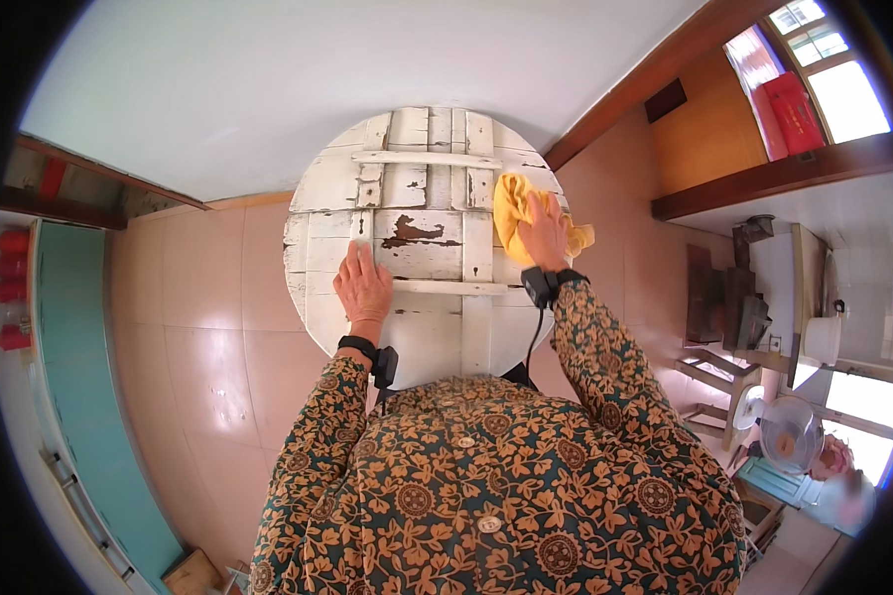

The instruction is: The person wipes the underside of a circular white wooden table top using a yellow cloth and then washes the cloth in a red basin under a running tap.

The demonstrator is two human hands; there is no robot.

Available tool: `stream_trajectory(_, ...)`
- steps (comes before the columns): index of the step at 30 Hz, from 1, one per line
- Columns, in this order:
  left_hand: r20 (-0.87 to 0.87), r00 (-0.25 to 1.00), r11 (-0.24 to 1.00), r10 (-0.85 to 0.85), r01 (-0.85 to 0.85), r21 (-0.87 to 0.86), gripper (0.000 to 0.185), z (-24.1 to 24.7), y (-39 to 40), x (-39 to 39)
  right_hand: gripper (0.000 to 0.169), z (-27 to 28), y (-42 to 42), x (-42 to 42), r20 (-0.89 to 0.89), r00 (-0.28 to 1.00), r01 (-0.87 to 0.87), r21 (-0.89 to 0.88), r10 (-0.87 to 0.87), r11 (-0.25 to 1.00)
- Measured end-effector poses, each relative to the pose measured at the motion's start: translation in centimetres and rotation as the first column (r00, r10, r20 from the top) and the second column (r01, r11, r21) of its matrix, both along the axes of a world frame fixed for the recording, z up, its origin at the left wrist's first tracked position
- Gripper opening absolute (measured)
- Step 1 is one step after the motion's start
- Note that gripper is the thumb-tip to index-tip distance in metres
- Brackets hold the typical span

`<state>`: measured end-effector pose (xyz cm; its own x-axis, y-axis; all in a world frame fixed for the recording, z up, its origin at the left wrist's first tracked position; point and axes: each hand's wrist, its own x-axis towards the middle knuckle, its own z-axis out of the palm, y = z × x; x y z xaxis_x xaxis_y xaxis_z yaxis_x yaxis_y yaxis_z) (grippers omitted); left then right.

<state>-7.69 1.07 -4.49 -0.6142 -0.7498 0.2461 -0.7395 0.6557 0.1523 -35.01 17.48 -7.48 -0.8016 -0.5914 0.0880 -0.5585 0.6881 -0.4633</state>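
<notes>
A round wooden tabletop (417,264) with chipped white paint stands before me, its battened face towards me. Two lengthwise boards run down it, and two narrow slats cross them. My left hand (363,290) rests on the left lengthwise board by the lower slat, fingers slightly spread and holding nothing. My right hand (547,230) presses a crumpled yellow cloth (516,212) against the right part of the surface, near the rim. Brown patches show where paint has flaked, the largest near the middle. Each wrist wears a black strap with a small device.
A white wall (342,67) stands just beyond the round top. Pink floor tiles (201,297) lie on both sides. At the left is a long teal surface (82,357); at the right are a wooden stool (722,372) and an electric fan (789,435).
</notes>
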Motion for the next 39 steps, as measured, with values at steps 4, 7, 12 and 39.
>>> stream_trajectory(4, -0.012, 1.000, 1.000, 0.011, -0.011, 0.027, 0.045, 0.0, 0.0, 0.1, 0.031, 2.6, -2.6, 1.5, 0.063, 0.993, -0.109, 0.252, 0.096, 0.962)
stream_trajectory(7, -0.003, 1.000, 0.999, 0.012, -0.012, 0.033, 0.045, 0.0, 0.1, 0.2, 0.023, 1.5, -1.5, 3.4, 0.026, 0.976, -0.218, 0.160, 0.217, 0.963)
stream_trajectory(12, -0.014, 1.000, 1.000, 0.001, -0.001, -0.001, 0.045, -0.1, 0.0, 0.1, 0.021, 1.6, 4.0, 3.6, 0.116, 0.873, -0.483, 0.075, 0.473, 0.872)
stream_trajectory(39, -0.104, 0.994, 1.000, -0.016, 0.014, -0.023, 0.044, -1.5, -0.6, 0.3, 0.027, 0.1, -0.5, 5.4, -0.005, 0.966, -0.256, -0.125, 0.257, 0.959)
